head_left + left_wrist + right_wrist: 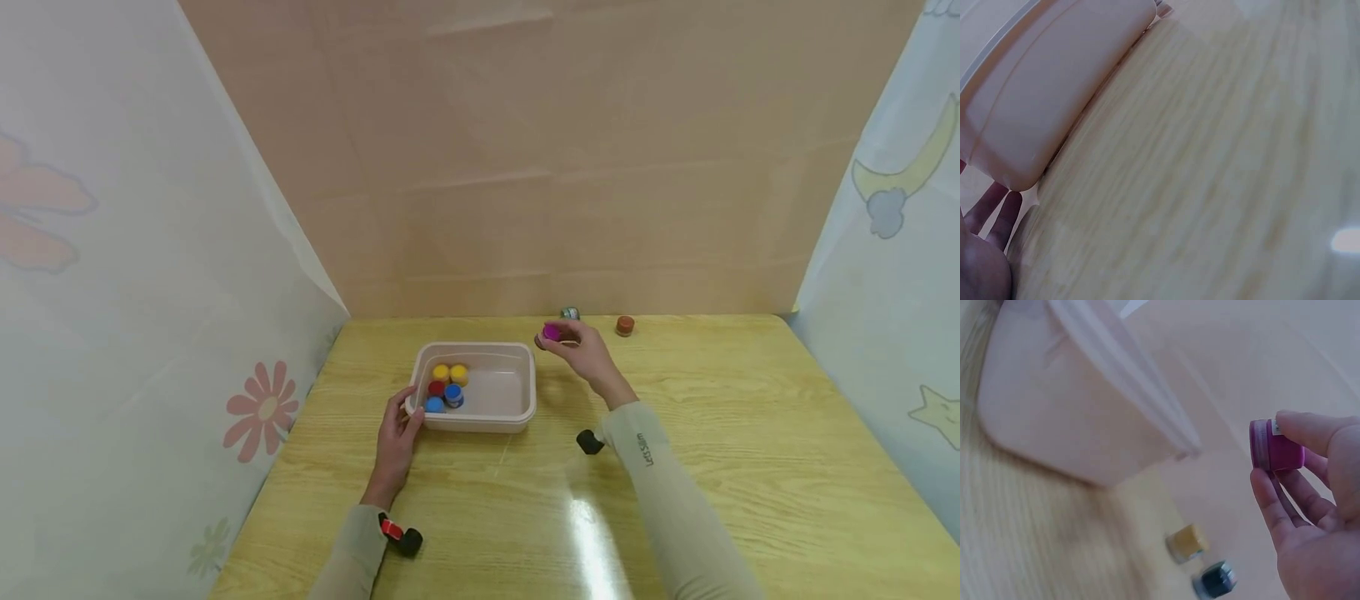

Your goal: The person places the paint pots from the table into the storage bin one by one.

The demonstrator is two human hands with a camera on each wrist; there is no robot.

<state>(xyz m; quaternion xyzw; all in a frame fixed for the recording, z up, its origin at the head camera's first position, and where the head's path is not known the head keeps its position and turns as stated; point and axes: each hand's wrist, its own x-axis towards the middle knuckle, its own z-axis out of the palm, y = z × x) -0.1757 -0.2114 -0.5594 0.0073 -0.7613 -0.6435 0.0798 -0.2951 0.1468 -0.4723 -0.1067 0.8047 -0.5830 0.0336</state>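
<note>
A pale pink plastic tub [472,423] stands on the table, with several small paint jars grouped at its left end: two with yellow lids [450,373], a dark red one [437,389] and blue ones [453,394]. My left hand [396,433] holds the tub's front left corner, thumb at the front rim and fingers along the side; the left wrist view shows fingertips [1007,209] against its lower corner. Just past the tub's right rim, my right hand [585,354] pinches a small magenta jar [1277,445] between thumb and fingers, above the table.
Near the back wall lie a dark green jar [570,313] and an orange-brown jar [625,326]. In the right wrist view a yellow jar [1186,544] sits beside the dark green one. Papered walls [525,167] enclose the wooden table [712,417] at the back and both sides.
</note>
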